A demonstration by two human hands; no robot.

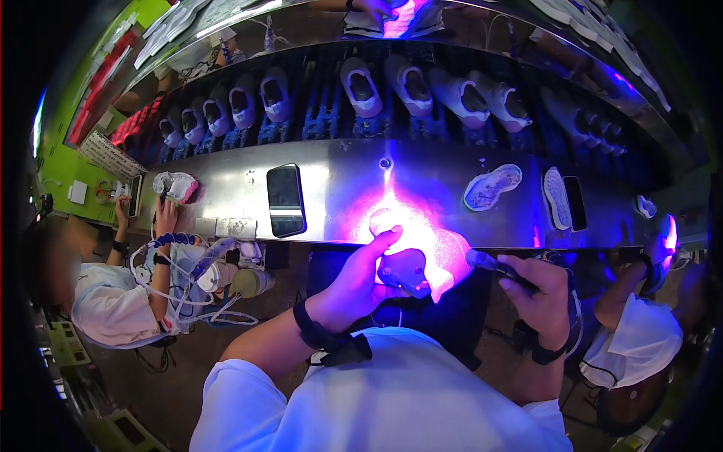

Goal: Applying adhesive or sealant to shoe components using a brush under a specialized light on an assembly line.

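My left hand (360, 277) grips a shoe (450, 256) at the bench's near edge, its thumb on the upper side. A bright pink-violet glow washes out much of the shoe, so its details are hard to read. The shoe's dark opening faces toward me. My right hand (544, 292) is closed round a dark, brush-like tool (498, 267). The tool's tip is at the shoe's right side; whether it touches cannot be made out. A thin pale tube or cord runs beside my right wrist.
Several shoes (361, 89) stand on the dark conveyor (324, 113) behind the metal bench (226, 162). A phone (286, 200) lies left of the glow. To the right are a pale sole (493, 186), another sole (556, 197) and a phone (575, 203). People (120, 301) work on both sides.
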